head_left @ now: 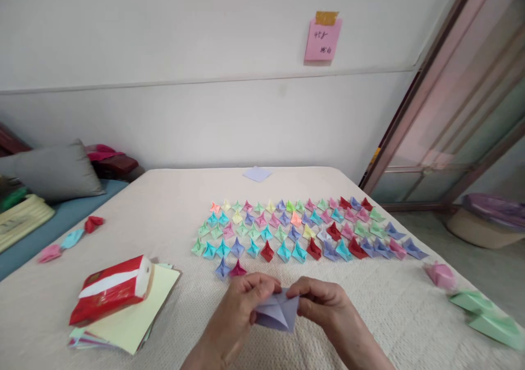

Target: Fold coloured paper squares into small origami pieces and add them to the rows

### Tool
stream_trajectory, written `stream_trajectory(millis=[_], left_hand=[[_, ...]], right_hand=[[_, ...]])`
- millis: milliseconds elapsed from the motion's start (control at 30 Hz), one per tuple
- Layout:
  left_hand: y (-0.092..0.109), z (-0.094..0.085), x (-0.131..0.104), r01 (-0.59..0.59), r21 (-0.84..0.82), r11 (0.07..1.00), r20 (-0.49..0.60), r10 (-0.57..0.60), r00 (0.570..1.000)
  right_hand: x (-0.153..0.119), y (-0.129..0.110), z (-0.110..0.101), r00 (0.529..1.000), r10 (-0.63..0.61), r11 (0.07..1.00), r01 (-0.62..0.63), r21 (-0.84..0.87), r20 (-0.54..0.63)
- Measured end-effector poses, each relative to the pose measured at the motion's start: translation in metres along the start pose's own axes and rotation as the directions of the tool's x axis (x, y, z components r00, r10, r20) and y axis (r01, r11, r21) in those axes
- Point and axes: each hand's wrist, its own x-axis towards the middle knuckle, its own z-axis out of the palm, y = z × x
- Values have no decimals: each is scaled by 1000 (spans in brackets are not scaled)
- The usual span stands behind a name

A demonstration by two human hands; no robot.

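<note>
A partly folded lavender paper (279, 311) is held up between my two hands, low in the middle of the head view. My left hand (250, 304) pinches its left side, thumb on top. The right upper corner is gripped by the thumb and fingers of my right hand (322, 299). Creases and an overlapping flap show on the paper; its underside is hidden. Just beyond my hands stand rows of small folded paper boats (266, 250) in many colours. The nearest ones are a blue-violet boat (222, 270) and a magenta boat (237, 269).
At left, a red tissue pack (112, 291) lies on a stack of coloured paper (141, 318). A lavender sheet (257, 174) lies at the far edge of the cream-covered table (172, 195). Green folded papers (494, 326) and a pink one (441, 275) sit along the right edge.
</note>
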Motion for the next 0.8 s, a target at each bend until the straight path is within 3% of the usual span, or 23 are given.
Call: stream_trajectory(millis=[233, 367, 433, 567, 700, 800], left_hand=[[8, 0, -4, -139, 211, 967, 135, 113, 984], [4, 0, 1, -265, 406, 875, 97, 247, 964], [0, -1, 3, -258, 464, 847, 69, 256, 964], [-9, -3, 7, -162, 450, 878, 7, 178, 984], [-11, -3, 8, -135, 410, 902, -12, 153, 988], [-7, -2, 7, -162, 336, 928, 7, 170, 985]], right_hand=[[6, 2, -8, 989, -38, 992, 20, -125, -140], [5, 2, -7, 990, -14, 989, -7, -147, -142], [4, 2, -6, 991, -20, 986, -3, -169, -136], [4, 3, -6, 993, -83, 987, 71, -145, -79], [5, 5, -4, 1000, 17, 988, -18, -153, -7], [4, 8, -4, 1000, -8, 991, 7, -136, -6]])
